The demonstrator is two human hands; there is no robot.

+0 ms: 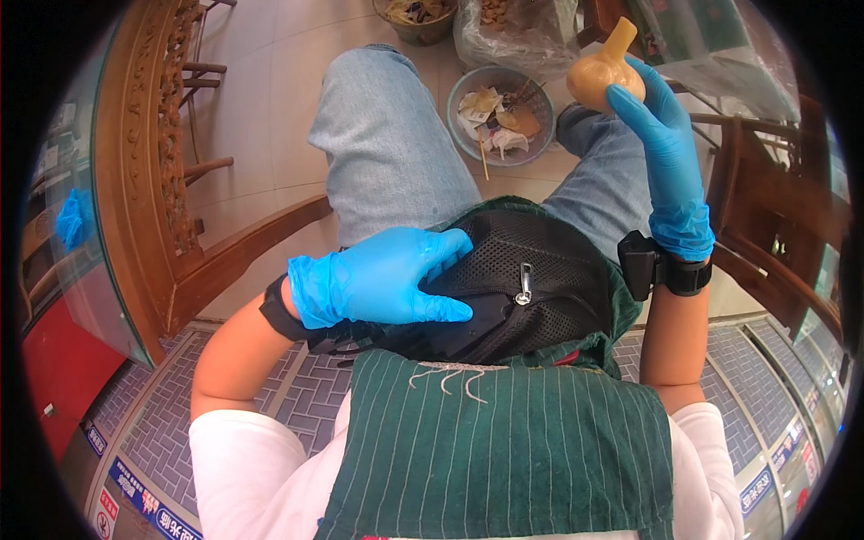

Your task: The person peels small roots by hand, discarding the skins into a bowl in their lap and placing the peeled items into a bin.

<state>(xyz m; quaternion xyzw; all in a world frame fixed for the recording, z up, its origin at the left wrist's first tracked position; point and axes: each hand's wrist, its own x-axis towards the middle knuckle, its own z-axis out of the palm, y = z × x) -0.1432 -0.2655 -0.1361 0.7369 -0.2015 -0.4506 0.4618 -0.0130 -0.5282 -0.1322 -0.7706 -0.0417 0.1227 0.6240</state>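
Both hands wear blue disposable gloves. At the upper right, my right hand [651, 115] grips a glossy yellowish-tan bulb-shaped piece [605, 84] with a short thick neck pointing up; its material cannot be told. My left hand [391, 277] rests on a black mesh bag [560, 250] in the lap, thumb and fingers apart. A metal zip pull [524, 283] lies on the bag beyond those fingers. Under the bag and across the chest is a green striped apron [506, 439].
Between the feet stands a round waste basket [451, 111] with paper scraps and a stick. Beyond it are another filled container [418, 30] and a clear plastic bag [526, 47] with brown pieces. Carved wooden furniture [145, 135] with glass is at left, wooden chairs [756, 182] at right.
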